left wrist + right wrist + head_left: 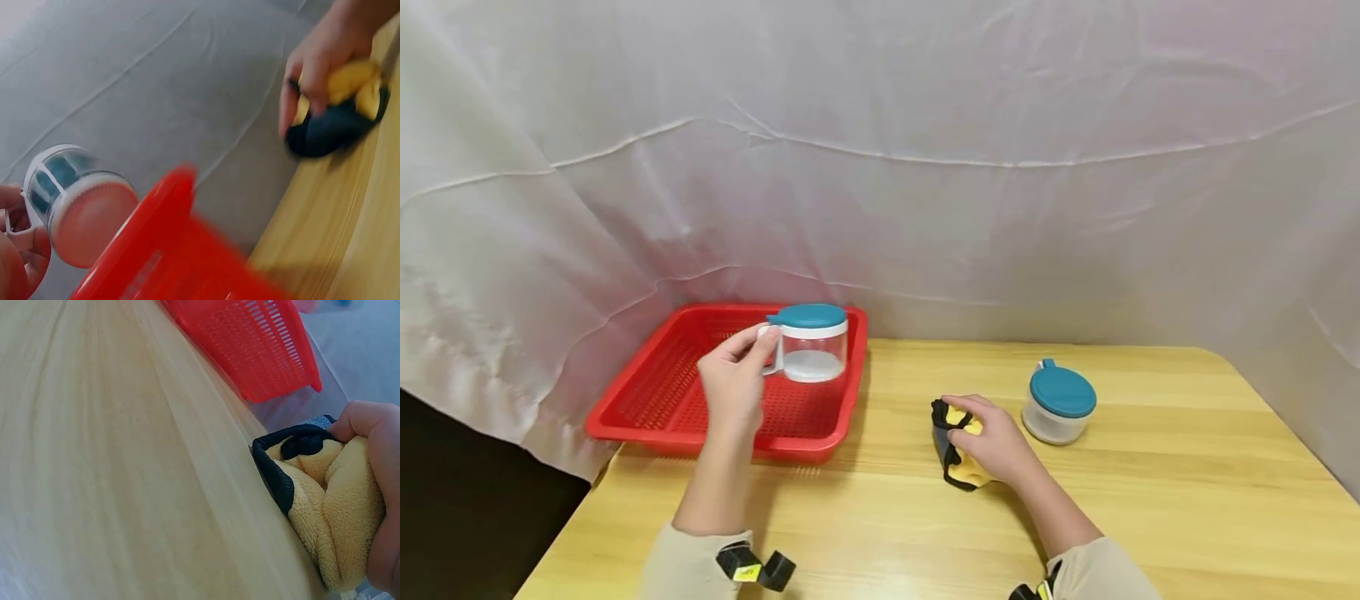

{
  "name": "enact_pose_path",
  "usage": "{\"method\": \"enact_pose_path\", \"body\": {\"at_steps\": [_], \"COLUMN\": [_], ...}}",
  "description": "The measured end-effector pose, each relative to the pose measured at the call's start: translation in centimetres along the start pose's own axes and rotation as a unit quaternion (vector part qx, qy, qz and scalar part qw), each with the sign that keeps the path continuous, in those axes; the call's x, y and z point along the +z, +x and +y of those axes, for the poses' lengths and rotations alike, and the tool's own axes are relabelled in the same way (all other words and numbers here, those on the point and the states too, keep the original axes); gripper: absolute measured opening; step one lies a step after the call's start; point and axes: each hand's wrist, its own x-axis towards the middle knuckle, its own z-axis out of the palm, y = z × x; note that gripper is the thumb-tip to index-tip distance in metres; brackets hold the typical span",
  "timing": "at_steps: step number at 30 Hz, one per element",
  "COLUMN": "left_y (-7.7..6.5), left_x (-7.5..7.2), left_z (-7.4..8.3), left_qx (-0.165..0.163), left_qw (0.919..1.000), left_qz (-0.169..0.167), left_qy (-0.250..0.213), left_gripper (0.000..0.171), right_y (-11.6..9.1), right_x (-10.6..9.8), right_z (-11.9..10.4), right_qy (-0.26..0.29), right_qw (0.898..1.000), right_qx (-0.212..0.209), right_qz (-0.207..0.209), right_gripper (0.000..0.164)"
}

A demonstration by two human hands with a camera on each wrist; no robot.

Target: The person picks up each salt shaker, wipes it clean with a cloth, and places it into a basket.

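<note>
My left hand (737, 375) pinches the white handle of a clear seasoning jar (814, 357) with a blue lid, holding it up over the red basket (842, 429). In the left wrist view the jar (94, 215) is tilted in the picture, its round base facing the camera. On the table, my right hand (996, 442) grips a folded cloth (967, 473), yellow and fluffy on one side, dark grey with black edging on the other. The right wrist view shows the cloth (350, 512) bunched between thumb and fingers.
A second blue-lidded seasoning jar (1060, 408) stands on the wooden table (1180, 467), right of my right hand. The basket sits at the table's left, near a pale hanging curtain (940, 225) behind the table.
</note>
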Motion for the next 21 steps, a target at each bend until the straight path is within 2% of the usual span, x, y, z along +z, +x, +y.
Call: {"method": "enact_pose_path", "body": {"at_steps": [3, 6, 9, 11, 15, 18, 21], "left_y": [1.3, 2.6, 3.7, 4.3, 5.2, 5.5, 5.6], "left_x": [-2.1, -4.1, -6.1, -7.3, -9.1, -10.1, -10.6], "left_z": [0.2, 0.5, 0.4, 0.2, -0.4, -0.9, -1.3], "left_qx": [-0.011, -0.022, -0.027, -0.037, -0.081, -0.092, -0.089], "left_qw": [0.9988, 0.9938, 0.9823, 0.9708, 0.9480, 0.9339, 0.9225], "left_qz": [0.034, 0.062, 0.078, 0.086, 0.080, 0.062, 0.032], "left_qy": [0.032, 0.090, 0.168, 0.221, 0.297, 0.340, 0.374], "left_gripper": [0.031, 0.032, 0.036, 0.040, 0.048, 0.050, 0.049], "right_y": [-0.2, -0.3, -0.3, -0.4, -0.6, -0.7, -0.7], "right_x": [-0.3, -0.6, -0.9, -1.1, -1.4, -1.4, -1.5], "right_z": [0.1, 0.3, 0.4, 0.4, 0.5, 0.6, 0.7], "right_qy": [-0.002, 0.001, 0.002, 0.004, 0.006, 0.007, 0.007], "right_qw": [1.000, 1.000, 1.000, 1.000, 1.000, 1.000, 1.000], "right_qx": [0.001, 0.003, -0.001, 0.000, 0.005, 0.001, -0.004], "right_qz": [0.000, 0.003, 0.002, 0.001, 0.000, 0.001, 0.002], "right_gripper": [0.049, 0.049, 0.049, 0.049, 0.049, 0.049, 0.048]}}
